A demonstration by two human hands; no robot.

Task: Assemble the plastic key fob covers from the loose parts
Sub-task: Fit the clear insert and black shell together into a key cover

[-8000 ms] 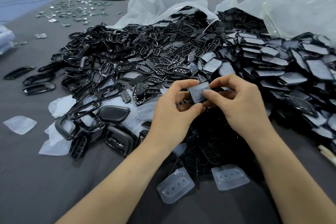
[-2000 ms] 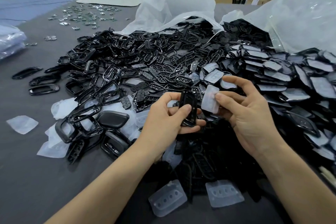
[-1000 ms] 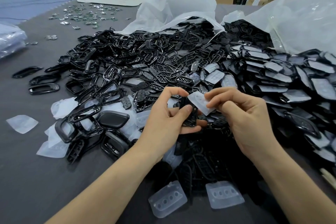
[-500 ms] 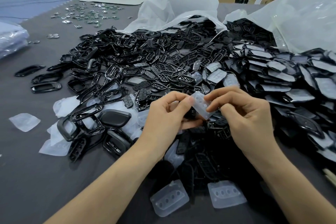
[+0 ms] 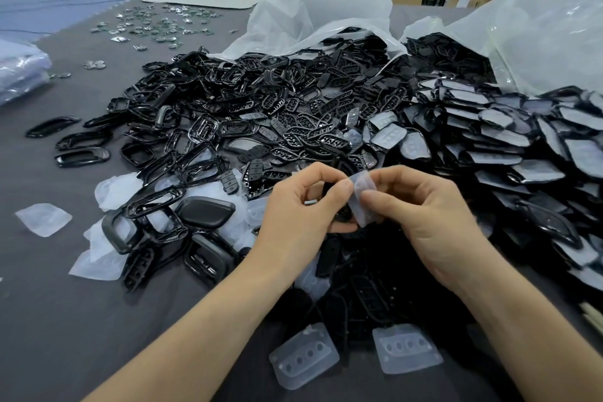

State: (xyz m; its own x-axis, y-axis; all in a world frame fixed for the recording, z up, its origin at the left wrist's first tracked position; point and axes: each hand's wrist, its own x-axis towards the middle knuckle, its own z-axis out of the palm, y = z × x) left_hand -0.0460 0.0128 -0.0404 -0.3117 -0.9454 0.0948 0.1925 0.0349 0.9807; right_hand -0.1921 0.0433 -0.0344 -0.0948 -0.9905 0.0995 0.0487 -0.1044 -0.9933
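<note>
Above the middle of the table, my left hand (image 5: 303, 206) and my right hand (image 5: 427, 212) meet over a translucent silicone pad (image 5: 363, 196). Fingers of both hands pinch the pad, which stands nearly on edge. A black key fob part (image 5: 342, 217) sits in my left hand, mostly hidden behind the fingers and the pad. A big heap of loose black frames and button plates (image 5: 261, 114) spreads behind the hands. Further pads lie on black shells (image 5: 509, 134) at the right.
Two translucent pads (image 5: 305, 359) (image 5: 406, 347) lie near the front edge. Black parts (image 5: 359, 287) are heaped under my wrists. White plastic bags (image 5: 319, 13) (image 5: 548, 36) stand open at the back. Small metal emblems (image 5: 156, 23) are scattered far left. Black rings (image 5: 81, 157) lie left.
My right hand brought the translucent pad from beside the black part onto it; the left fingers now pinch the pad too. Both hands have drawn closer together.
</note>
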